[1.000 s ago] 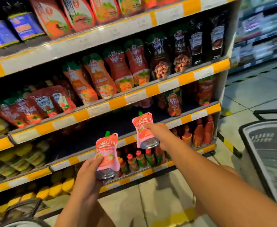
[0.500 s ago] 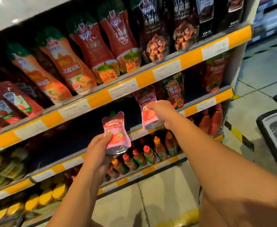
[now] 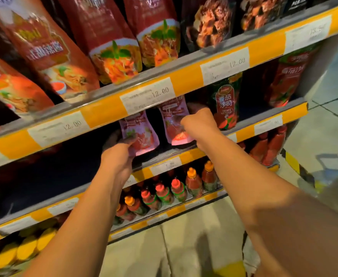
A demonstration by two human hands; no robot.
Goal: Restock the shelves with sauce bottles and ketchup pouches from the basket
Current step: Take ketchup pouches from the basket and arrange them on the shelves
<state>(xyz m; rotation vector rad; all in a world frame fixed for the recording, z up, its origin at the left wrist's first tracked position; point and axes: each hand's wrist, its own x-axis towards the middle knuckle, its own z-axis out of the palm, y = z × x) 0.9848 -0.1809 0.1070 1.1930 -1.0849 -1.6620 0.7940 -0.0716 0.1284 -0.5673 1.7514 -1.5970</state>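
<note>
Moved: both pink foil ketchup pouches, from before the shelf edge to inside the dark middle shelf [image 3: 164,151]; left hand [image 3: 117,154] grips left pouch [image 3: 142,134], right hand [image 3: 199,121] grips right pouch [image 3: 174,124], at 12 o'clock; advice: seat bases flat, upright, beside green-labelled tomato pouch [image 3: 225,105] at 2 o'clock.

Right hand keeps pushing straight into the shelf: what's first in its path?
Likely nothing close: the right hand pushes its pink pouch into a dark gap left of the green-topped pouch. Depth behind is unclear.
</note>
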